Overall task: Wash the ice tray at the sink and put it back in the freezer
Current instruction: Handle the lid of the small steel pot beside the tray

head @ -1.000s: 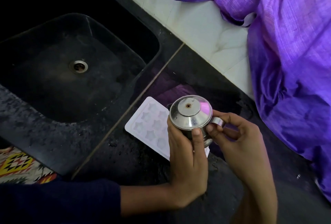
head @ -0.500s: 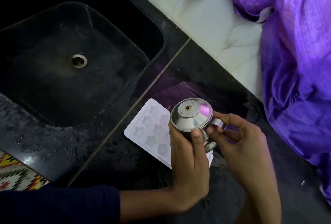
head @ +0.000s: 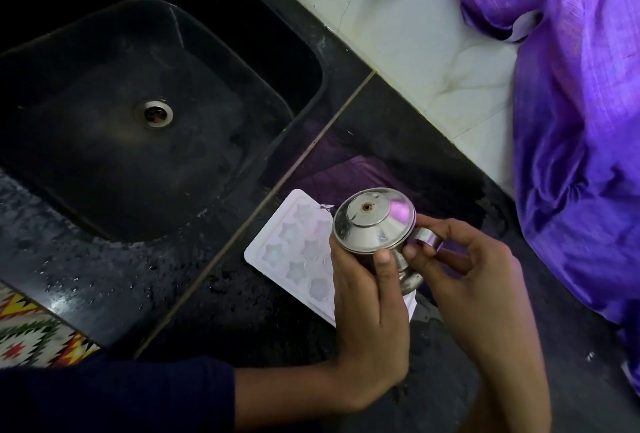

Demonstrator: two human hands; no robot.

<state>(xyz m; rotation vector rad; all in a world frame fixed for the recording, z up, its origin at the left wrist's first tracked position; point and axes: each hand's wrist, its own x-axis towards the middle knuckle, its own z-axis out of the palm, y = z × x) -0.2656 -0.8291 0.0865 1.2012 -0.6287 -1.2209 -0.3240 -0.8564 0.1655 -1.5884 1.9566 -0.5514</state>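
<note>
Head view: white star-moulded ice tray lies flat; both hands curl round steel pot.

I see my left hand wrapped round a steel lidded pot, thumb on its rim, while my right hand pinches its handle at three o'clock. Under them, the white ice tray lies on the black counter. The sink sits at ten o'clock, purple cloth at two.
</note>
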